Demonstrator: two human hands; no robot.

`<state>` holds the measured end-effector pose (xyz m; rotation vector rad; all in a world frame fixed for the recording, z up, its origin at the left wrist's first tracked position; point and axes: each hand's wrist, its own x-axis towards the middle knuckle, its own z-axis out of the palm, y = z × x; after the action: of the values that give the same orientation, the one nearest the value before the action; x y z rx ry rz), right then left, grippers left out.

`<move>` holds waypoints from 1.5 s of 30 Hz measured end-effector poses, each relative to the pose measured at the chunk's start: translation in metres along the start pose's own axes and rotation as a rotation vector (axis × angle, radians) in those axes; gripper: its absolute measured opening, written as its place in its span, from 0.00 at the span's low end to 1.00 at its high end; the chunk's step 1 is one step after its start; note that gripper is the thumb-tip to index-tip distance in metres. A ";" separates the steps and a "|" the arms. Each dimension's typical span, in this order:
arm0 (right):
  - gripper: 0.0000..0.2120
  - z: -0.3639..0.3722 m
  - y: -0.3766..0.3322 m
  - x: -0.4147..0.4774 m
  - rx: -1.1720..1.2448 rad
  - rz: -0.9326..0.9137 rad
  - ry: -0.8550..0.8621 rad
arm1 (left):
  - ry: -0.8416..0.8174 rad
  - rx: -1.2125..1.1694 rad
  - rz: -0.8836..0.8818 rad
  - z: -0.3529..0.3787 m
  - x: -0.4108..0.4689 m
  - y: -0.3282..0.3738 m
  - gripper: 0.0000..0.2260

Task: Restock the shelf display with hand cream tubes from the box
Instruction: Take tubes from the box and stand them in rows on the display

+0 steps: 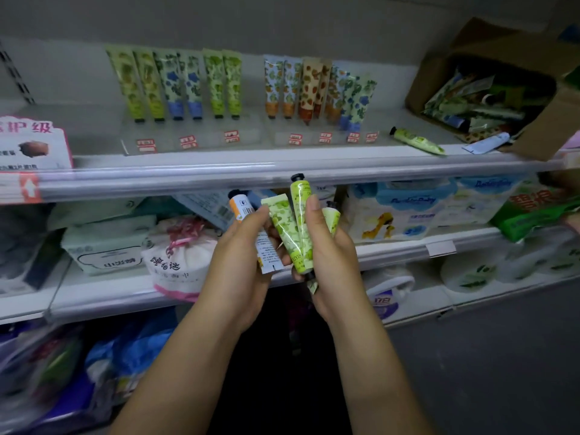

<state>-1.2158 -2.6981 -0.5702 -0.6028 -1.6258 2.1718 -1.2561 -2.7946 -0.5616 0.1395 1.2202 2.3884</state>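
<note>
My left hand (pixel 241 262) holds an orange-and-white hand cream tube (pixel 248 221) below the top shelf's front rail, and its fingers also touch a green tube. My right hand (pixel 326 246) grips several green hand cream tubes (pixel 292 227), caps pointing both up and down. On the top shelf (pixel 219 158) rows of hand cream tubes (pixel 175 86) stand caps down behind price tags. The cardboard box (pixel 489 76) lies tipped on its side at the shelf's right end, with more tubes spilling from it. Two loose tubes, one green (pixel 417 141) and one blue (pixel 486 142), lie in front of the box.
A pink-edged sign card (pixel 31 146) stands at the top shelf's left. The middle shelf (pixel 439 246) below carries tissue packs, a white bag with pink ribbon (pixel 179 252) and baby wipes packs (pixel 405 211). Bagged goods fill the lower left.
</note>
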 end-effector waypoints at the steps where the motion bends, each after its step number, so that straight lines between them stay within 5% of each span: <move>1: 0.37 0.002 0.000 0.001 -0.007 -0.008 -0.013 | -0.003 0.023 0.020 -0.003 0.000 0.000 0.10; 8: 0.27 0.014 -0.002 0.008 -0.077 -0.065 -0.119 | -0.067 0.092 0.036 -0.024 0.005 0.008 0.13; 13: 0.25 0.023 0.008 0.015 -0.042 -0.061 -0.165 | 0.079 0.044 0.049 -0.029 0.010 0.015 0.06; 16: 0.24 0.021 0.014 0.020 -0.054 -0.063 -0.168 | 0.135 -0.020 0.093 -0.034 0.013 0.020 0.11; 21: 0.37 0.018 0.020 0.030 -0.226 -0.124 -0.119 | 0.241 0.066 0.166 -0.041 0.020 0.022 0.11; 24: 0.43 0.020 0.019 0.029 -0.241 -0.159 -0.154 | 0.214 0.147 0.133 -0.039 0.020 0.018 0.23; 29: 0.42 0.018 0.015 0.025 -0.253 -0.170 -0.191 | 0.143 0.095 0.083 -0.025 0.018 0.014 0.22; 34: 0.34 0.005 0.002 0.023 -0.259 -0.097 -0.204 | 0.103 0.071 0.125 -0.014 0.025 0.013 0.22; 39: 0.20 -0.007 -0.016 0.021 0.193 0.195 -0.173 | 0.128 -0.044 0.095 -0.001 0.035 0.013 0.18; 45: 0.07 -0.020 -0.017 0.036 0.277 0.105 -0.117 | 0.119 -0.139 0.092 0.005 0.042 0.023 0.10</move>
<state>-1.2350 -2.6586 -0.5632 -0.4958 -1.3384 2.4936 -1.3005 -2.7840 -0.5452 0.0106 1.1166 2.5850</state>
